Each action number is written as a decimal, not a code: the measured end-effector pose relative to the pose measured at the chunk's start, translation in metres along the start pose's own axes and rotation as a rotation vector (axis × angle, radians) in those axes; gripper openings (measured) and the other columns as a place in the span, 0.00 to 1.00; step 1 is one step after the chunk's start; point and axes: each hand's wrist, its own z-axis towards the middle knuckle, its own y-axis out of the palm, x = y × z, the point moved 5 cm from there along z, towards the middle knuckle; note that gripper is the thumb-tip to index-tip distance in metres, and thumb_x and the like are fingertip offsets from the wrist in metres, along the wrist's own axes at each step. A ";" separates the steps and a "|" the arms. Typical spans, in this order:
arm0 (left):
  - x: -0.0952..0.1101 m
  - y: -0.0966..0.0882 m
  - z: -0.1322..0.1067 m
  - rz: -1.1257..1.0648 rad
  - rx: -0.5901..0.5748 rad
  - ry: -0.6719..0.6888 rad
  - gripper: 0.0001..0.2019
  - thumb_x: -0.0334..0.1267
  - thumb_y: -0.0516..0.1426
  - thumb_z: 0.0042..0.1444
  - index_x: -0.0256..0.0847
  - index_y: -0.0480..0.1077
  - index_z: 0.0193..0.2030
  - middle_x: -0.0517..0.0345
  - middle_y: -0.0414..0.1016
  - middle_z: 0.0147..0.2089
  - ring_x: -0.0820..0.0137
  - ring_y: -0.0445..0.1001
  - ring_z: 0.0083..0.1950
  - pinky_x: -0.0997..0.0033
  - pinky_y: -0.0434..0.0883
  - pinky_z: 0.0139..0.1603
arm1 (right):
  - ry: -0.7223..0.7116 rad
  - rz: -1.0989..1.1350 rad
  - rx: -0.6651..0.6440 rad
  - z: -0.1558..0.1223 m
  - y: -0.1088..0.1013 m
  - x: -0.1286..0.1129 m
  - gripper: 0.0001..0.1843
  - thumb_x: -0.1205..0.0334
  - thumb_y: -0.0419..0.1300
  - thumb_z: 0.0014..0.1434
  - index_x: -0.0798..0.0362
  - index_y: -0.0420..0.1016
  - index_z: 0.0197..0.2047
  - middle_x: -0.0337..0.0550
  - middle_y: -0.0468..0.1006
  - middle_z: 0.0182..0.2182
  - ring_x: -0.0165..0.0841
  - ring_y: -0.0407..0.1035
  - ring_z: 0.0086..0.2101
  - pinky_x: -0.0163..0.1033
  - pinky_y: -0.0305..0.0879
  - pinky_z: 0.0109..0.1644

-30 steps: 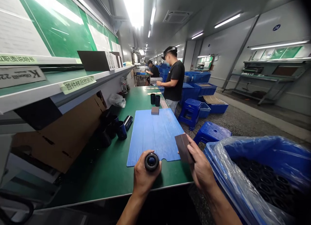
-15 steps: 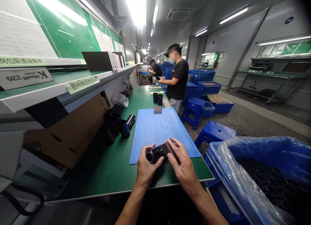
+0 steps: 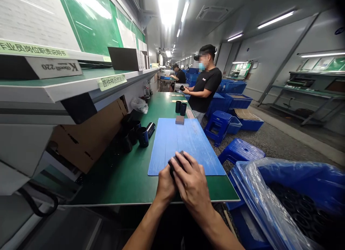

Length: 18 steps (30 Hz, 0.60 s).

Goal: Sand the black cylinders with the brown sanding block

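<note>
Close to the table's near edge, my left hand [image 3: 165, 186] is wrapped round a black cylinder, now mostly hidden by my hands. My right hand [image 3: 193, 183] lies over it, its fingers closed on a dark sanding sponge [image 3: 182, 155] pressed against the cylinder. Both hands are together at the near edge of a blue mat [image 3: 188, 138]. A second brown sanding sponge [image 3: 179, 119] rests at the mat's far edge. Left of the mat stand several black cylinders [image 3: 143, 137], and one lies on its side [image 3: 150, 129].
Two black cylinders [image 3: 183, 109] stand beyond the mat on the green table [image 3: 129, 181]. To the right, a plastic-lined blue bin [image 3: 302, 167] holds black cylinders. A blue stool [image 3: 242, 149] stands beside it. A shelf [image 3: 88, 84] overhangs the left. A co-worker [image 3: 207, 81] stands ahead.
My right hand has slid left along the cylinder with the sanding sponge, so the hands now meet and the cylinder's open end is covered. The view has shifted slightly left.
</note>
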 end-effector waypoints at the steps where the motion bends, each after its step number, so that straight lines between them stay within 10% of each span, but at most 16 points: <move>1: 0.001 0.000 0.000 0.006 -0.004 0.010 0.16 0.33 0.56 0.61 0.40 0.75 0.55 0.51 0.82 0.51 0.59 0.81 0.50 0.65 0.77 0.51 | 0.006 -0.005 0.014 -0.001 0.000 0.000 0.28 0.65 0.51 0.70 0.40 0.60 0.70 0.37 0.61 0.69 0.46 0.53 0.67 0.54 0.61 0.58; 18: -0.004 0.001 0.004 0.048 0.025 0.026 0.15 0.35 0.56 0.61 0.41 0.76 0.52 0.51 0.82 0.49 0.61 0.81 0.48 0.63 0.78 0.51 | 0.045 -0.033 0.076 0.003 0.000 -0.003 0.29 0.67 0.50 0.69 0.41 0.59 0.71 0.40 0.63 0.68 0.47 0.56 0.66 0.54 0.63 0.56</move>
